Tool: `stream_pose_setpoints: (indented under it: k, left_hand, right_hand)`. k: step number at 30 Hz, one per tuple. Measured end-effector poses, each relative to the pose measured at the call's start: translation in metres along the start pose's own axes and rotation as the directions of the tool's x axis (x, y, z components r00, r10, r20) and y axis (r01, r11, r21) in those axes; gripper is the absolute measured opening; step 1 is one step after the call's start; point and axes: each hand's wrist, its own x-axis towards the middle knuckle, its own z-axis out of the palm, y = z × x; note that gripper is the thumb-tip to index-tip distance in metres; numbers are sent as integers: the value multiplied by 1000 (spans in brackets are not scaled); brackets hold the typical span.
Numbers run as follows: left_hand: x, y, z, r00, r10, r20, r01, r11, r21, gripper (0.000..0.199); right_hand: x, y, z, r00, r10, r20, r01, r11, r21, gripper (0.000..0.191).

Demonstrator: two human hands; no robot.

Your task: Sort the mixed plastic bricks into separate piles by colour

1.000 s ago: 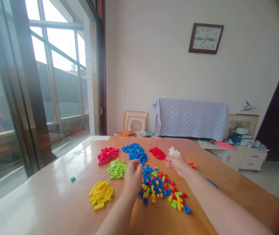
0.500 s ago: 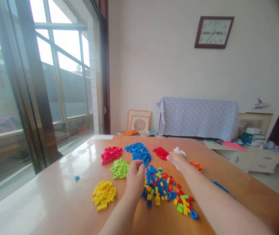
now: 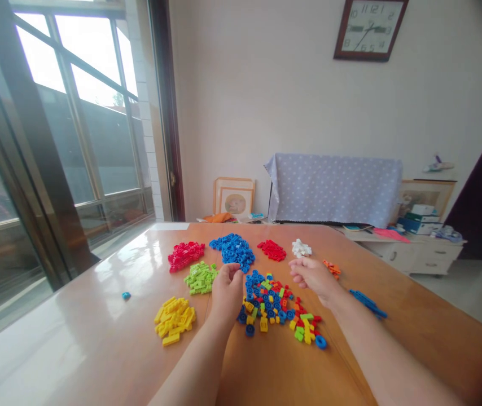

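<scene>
My left hand [image 3: 227, 290] hovers by the near edge of the blue brick pile [image 3: 233, 251], right of the lime-green bricks [image 3: 201, 278]. Its fingers are curled in toward the thumb, and whatever they may hold is hidden. My right hand [image 3: 312, 277] hangs above the table between the white brick pile [image 3: 301, 248] and the mixed pile [image 3: 272, 301]. Its fingers are slightly bent and apart, with nothing seen in them. The mixed pile of blue, red, yellow, green and orange pieces lies between my forearms.
Around them on the wooden table [image 3: 109, 355] lie yellow bricks [image 3: 175, 318], pinkish-red bricks [image 3: 185, 255], red bricks [image 3: 272, 250], orange bricks [image 3: 332, 268], long blue pieces [image 3: 368, 303] and a lone blue piece [image 3: 126, 295]. A cloth-covered object [image 3: 334, 186] stands beyond the table.
My right hand has drawn back toward me from the white pile, which now shows fully, and its fingers have bent more. My left hand stays by the blue pile. The camera view has tipped and shifted.
</scene>
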Motion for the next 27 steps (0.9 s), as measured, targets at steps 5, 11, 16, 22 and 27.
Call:
stream_pose_setpoints:
  k: [5, 11, 16, 22, 27]
  left_hand:
    - [1, -2, 0, 1000, -19, 6, 18, 998, 61, 25]
    - [1, -4, 0, 1000, -24, 14, 23, 996, 82, 24]
    - [-3, 1, 1, 998, -39, 39, 33, 991, 130, 22]
    - [-5, 2, 4, 994, -60, 87, 42, 979, 197, 21]
    - [-4, 1, 3, 995, -58, 86, 37, 974, 225, 21]
  right_hand:
    - [-7, 15, 9, 983, -180, 48, 186, 958, -218, 23]
    - [-13, 18, 30, 880, -389, 273, 473, 655, -589, 25]
    - [-21, 15, 44, 864, -387, 323, 486, 473, -734, 28]
    - [-18, 21, 45, 852, -390, 349, 508, 457, -730, 25]
    - [-16, 23, 39, 860, -377, 344, 503, 513, -696, 20]
